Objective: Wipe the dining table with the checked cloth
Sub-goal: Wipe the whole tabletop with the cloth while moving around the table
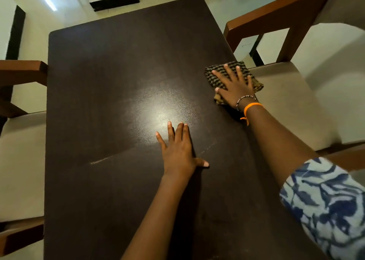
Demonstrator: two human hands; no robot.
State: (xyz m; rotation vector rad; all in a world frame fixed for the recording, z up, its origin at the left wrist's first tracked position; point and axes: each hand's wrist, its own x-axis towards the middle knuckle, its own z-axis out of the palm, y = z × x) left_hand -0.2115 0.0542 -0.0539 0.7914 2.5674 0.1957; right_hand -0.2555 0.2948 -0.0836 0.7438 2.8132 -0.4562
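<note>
The dark brown dining table [98, 94] fills the middle of the view. At its right edge lies the folded checked cloth [216, 73], black and tan, partly hanging past the edge. My right hand [235, 87] presses flat on the cloth with the fingers spread. Flat on the bare tabletop near the middle rests my left hand [178, 151], fingers apart, holding nothing. A pale streak of dust runs across the table left of that hand.
A wooden chair [296, 94] with a beige seat stands close against the table's right side. Another wooden chair [21, 141] stands at the left side. Pale tiled floor [177, 3] lies beyond the far edge.
</note>
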